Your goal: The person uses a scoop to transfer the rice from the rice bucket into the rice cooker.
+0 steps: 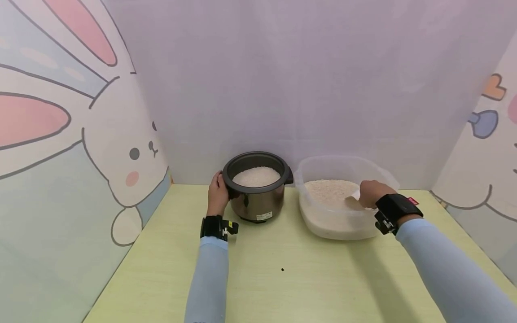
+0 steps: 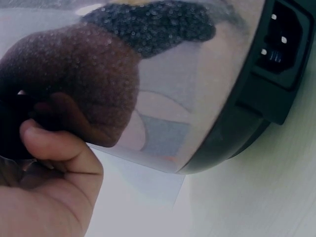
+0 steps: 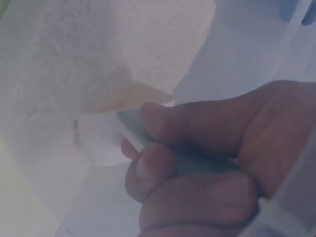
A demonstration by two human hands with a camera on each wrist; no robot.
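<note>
Head view: from above, facing forward and down over desk point(image 1: 258, 287); widest, both forearms point(image 1: 210, 278) and backdrop point(image 1: 258, 80) in frame. Left wrist view: close, past left hand point(image 2: 61, 180) at side of rice cooker point(image 2: 168, 113), rolled so desk falls at right. Right wrist view: close, past right hand point(image 3: 222, 136) into tub point(image 1: 335, 231). Head and left wrist share rice cooker; head and right wrist share tub.

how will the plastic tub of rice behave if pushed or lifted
The tub is probably heavy for its size, given the rice inside. Its translucent plastic looks thin, so it may flex when lifted. Its broad, low shape suggests sliding over tipping.
</note>
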